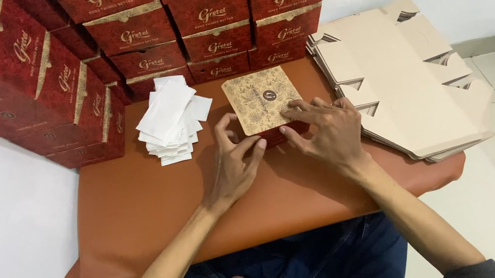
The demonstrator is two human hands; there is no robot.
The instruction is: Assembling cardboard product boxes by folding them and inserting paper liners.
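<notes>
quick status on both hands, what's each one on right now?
Left hand: open, fingers bent, touching the near left corner of the small box.
Right hand: open, fingertips pressing the box's near right edge.

We see a box with a tan lid patterned in fine brown ornaments and dark red sides. The stacked boxes match: red with tan patterned tops. The paper slips are white, the flat cardboard plain beige, the table cover rust orange.
</notes>
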